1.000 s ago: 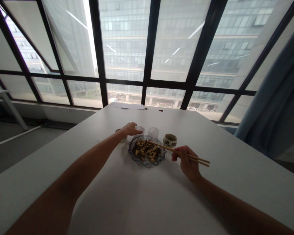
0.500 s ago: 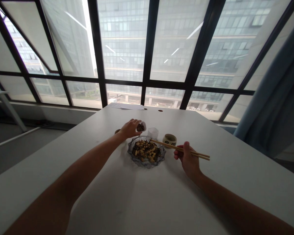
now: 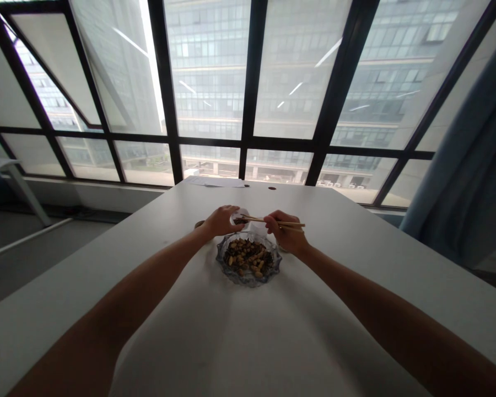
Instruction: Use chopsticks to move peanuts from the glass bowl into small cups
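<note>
My left hand [image 3: 222, 220] is closed around a small clear cup [image 3: 243, 212] with dark pieces in it, tilted just above the far rim of a glass bowl [image 3: 251, 282]. A pair of wooden chopsticks [image 3: 291, 224] is gripped in my right hand [image 3: 287, 231]. Their tips reach to the mouth of the tilted cup. In the bowl lies a mix [image 3: 248, 256] of light brown nuts and dark pieces. Another clear cup [image 3: 258, 227] stands behind the bowl, partly covered by the chopsticks and my right hand. The patterned ceramic cup is almost wholly hidden behind that hand.
A small brown round thing [image 3: 199, 224] shows partly behind my left wrist. Papers [image 3: 215, 181] lie at the far edge of the white table [image 3: 182, 342]. Tall windows stand beyond, and a blue curtain [image 3: 458, 182] hangs at the right.
My right hand has moved left and away from me with the chopsticks, bringing their tips from the bowl's far edge to the tilted cup. My left hand stays nearly in place.
</note>
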The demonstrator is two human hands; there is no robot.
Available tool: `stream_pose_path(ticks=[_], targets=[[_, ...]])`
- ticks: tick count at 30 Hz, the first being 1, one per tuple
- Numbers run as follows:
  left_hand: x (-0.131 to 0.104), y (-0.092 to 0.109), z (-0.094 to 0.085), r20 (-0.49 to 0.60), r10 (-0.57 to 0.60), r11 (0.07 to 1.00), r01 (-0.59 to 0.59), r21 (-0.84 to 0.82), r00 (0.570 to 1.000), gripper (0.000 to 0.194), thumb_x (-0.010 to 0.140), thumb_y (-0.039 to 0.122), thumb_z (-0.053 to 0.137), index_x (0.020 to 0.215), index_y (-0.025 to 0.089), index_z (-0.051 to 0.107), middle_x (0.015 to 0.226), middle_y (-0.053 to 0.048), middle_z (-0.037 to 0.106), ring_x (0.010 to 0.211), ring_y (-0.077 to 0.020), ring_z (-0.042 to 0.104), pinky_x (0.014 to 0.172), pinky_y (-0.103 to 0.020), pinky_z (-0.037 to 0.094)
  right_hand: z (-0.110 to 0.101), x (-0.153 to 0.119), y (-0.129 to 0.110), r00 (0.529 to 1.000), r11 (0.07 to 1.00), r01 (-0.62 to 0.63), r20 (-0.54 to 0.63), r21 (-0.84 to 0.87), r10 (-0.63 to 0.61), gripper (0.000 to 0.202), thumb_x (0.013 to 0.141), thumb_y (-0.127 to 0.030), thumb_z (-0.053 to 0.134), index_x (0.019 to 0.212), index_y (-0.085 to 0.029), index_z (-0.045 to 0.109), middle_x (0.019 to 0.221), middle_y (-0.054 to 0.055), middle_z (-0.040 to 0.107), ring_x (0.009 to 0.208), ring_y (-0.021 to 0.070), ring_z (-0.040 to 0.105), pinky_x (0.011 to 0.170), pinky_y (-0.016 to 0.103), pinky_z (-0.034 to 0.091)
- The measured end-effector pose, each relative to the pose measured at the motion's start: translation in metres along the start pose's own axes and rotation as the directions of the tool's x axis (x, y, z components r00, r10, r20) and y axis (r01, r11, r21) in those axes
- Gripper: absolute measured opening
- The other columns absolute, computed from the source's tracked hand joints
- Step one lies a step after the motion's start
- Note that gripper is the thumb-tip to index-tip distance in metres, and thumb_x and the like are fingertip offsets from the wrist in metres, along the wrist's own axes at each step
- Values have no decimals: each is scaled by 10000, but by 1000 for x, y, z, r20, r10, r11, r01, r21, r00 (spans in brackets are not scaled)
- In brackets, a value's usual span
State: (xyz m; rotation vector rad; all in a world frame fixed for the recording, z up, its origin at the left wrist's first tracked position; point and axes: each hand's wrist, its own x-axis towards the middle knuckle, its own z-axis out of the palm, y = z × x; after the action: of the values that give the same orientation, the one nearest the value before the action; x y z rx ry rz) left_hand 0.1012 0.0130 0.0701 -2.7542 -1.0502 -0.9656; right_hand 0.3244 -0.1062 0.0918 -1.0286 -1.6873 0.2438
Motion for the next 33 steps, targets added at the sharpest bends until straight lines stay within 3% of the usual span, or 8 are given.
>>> stream_pose_path(ticks=[5, 10, 17, 21, 26, 28, 30, 33], targets=[[4, -2, 0, 46, -78, 996, 76, 40, 996, 628, 798, 497, 667, 1286, 102, 642, 1233, -166, 705, 1127, -319, 668, 1020, -416, 511, -18, 7, -13, 984, 985, -99, -134, 143, 118, 599, 848, -748, 554, 667, -184, 647, 491, 16, 610, 371, 110, 528, 355, 216, 409], [6, -8, 5, 154, -206, 976, 193, 100, 966, 547, 792, 528, 656, 1176, 140, 706, 1123, -160, 747, 1071, -342, 689, 947, -402, 532, -41, 10, -33, 970, 966, -189, -122, 175, 212, 639, 779, -779, 614, 559, -179, 603, 382, 18, 542, 267, 93, 434, 268, 210, 322], [4, -8, 7, 209, -291, 956, 274, 105, 934, 722, 790, 634, 620, 1258, 85, 655, 1211, -218, 706, 1149, -378, 659, 967, -426, 511, -26, 0, -19, 958, 953, -270, -66, 135, 281, 657, 778, -798, 586, 595, -168, 621, 406, 18, 565, 274, 100, 469, 267, 200, 332], [3, -8, 3, 228, -323, 945, 301, 128, 918, 800, 769, 670, 634, 1346, 117, 589, 1282, -200, 679, 1189, -378, 640, 988, -444, 499, -21, -4, -17, 955, 947, -287, -29, 141, 294, 649, 759, -801, 602, 615, -169, 619, 413, 13, 572, 277, 100, 475, 267, 195, 323], [0, -8, 3, 185, -300, 954, 298, 40, 936, 763, 735, 559, 737, 1353, 145, 567, 1205, -163, 718, 1117, -344, 676, 952, -419, 526, -29, -1, -16, 946, 932, -276, -105, 235, 307, 619, 752, -770, 651, 616, -166, 618, 412, 14, 571, 279, 94, 465, 270, 199, 337], [-1, -7, 3, 118, -223, 974, 226, -8, 968, 768, 718, 452, 781, 1375, 141, 533, 1223, -155, 707, 1132, -330, 665, 977, -422, 521, -33, 4, -9, 904, 877, -315, -167, 363, 394, 591, 789, -733, 652, 614, -172, 597, 399, 1, 545, 275, 87, 439, 263, 198, 336], [-2, -7, 4, 26, -118, 993, 119, -14, 993, 775, 709, 356, 798, 1395, 155, 500, 1282, -143, 675, 1186, -323, 630, 1036, -447, 491, -37, 10, -1, 821, 764, -379, -191, 522, 538, 556, 849, -682, 630, 616, -182, 560, 392, -16, 512, 285, 80, 426, 257, 185, 331], [-2, -5, 4, -62, -11, 1000, 12, 1, 998, 778, 716, 287, 797, 1409, 162, 467, 1338, -148, 633, 1238, -327, 586, 1084, -482, 455, -40, 17, 9, 703, 597, -445, -152, 667, 695, 513, 918, -615, 587, 636, -191, 525, 394, -33, 480, 302, 68, 410, 261, 157, 326]])
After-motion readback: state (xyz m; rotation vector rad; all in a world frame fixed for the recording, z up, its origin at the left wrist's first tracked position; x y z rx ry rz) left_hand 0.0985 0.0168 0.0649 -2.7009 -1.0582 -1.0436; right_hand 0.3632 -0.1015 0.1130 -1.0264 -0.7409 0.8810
